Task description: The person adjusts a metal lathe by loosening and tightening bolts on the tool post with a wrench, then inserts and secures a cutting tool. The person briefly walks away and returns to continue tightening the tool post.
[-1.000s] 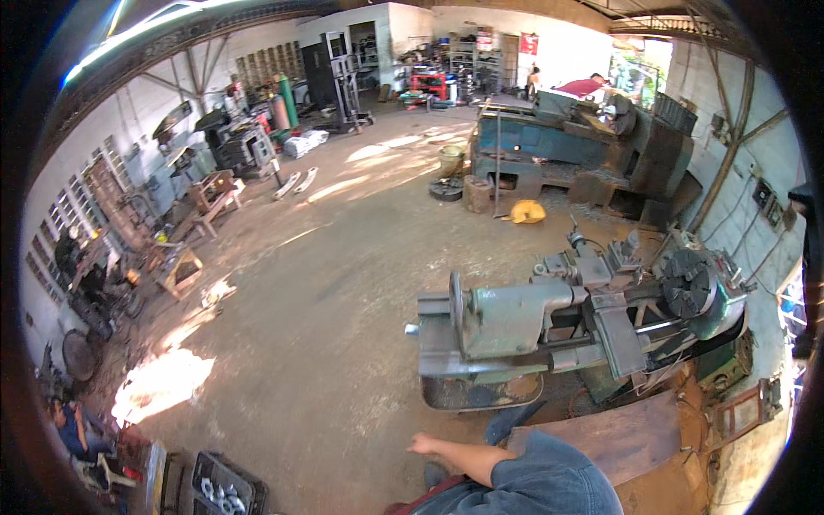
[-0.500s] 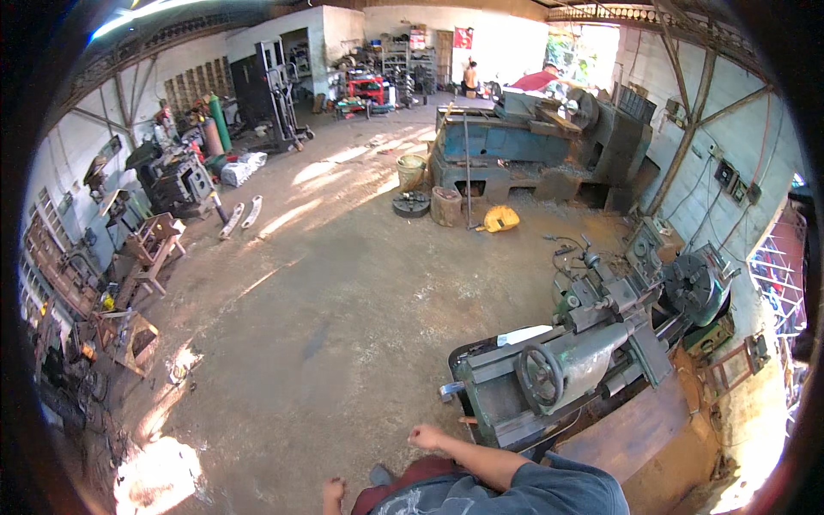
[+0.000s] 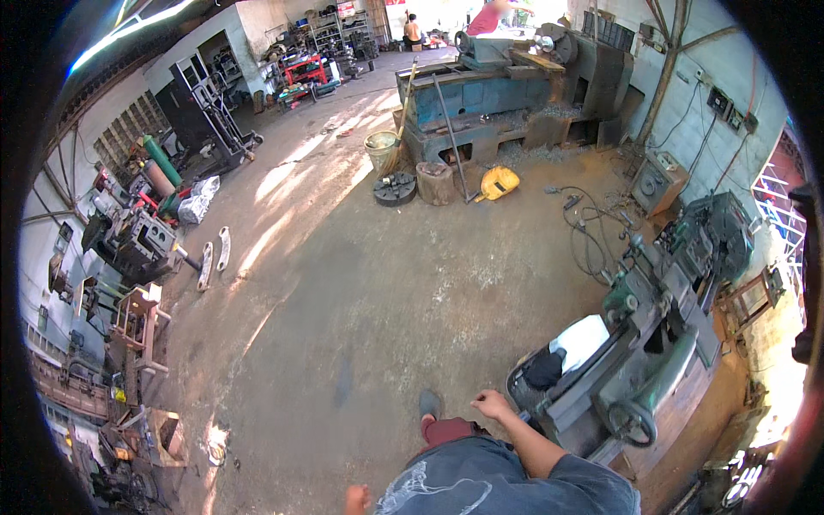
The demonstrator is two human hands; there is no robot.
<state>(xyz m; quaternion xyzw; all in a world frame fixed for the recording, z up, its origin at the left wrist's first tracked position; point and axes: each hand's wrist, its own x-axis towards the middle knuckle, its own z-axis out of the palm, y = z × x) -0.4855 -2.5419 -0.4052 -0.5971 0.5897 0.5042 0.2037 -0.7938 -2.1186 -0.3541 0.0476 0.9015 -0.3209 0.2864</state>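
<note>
My right hand [image 3: 492,403] hangs in front of my body, fingers loosely bent, with nothing visible in it. It is nearest to the end of a green lathe [image 3: 657,378], where a tray [image 3: 518,378] holds a dark cloth [image 3: 544,369] and a white sheet [image 3: 584,342]; a gap separates hand and tray. My left hand [image 3: 358,499] shows only in part at the lower edge, its fingers too small and cut off to read. One foot in a grey shoe [image 3: 430,402] stands forward on the concrete floor.
Cables [image 3: 584,236] lie on the floor beside the lathe. Ahead are a yellow welding mask [image 3: 499,183], a chuck [image 3: 395,190], a wood stump [image 3: 435,184], a bucket [image 3: 382,153] and a large blue machine [image 3: 463,107]. Benches [image 3: 142,322] line the left; two people are far back.
My view has turned and moved forward, so the lathe now lies further right and the blue machine higher. The cloth in the tray has come into view, and my foot has stepped ahead.
</note>
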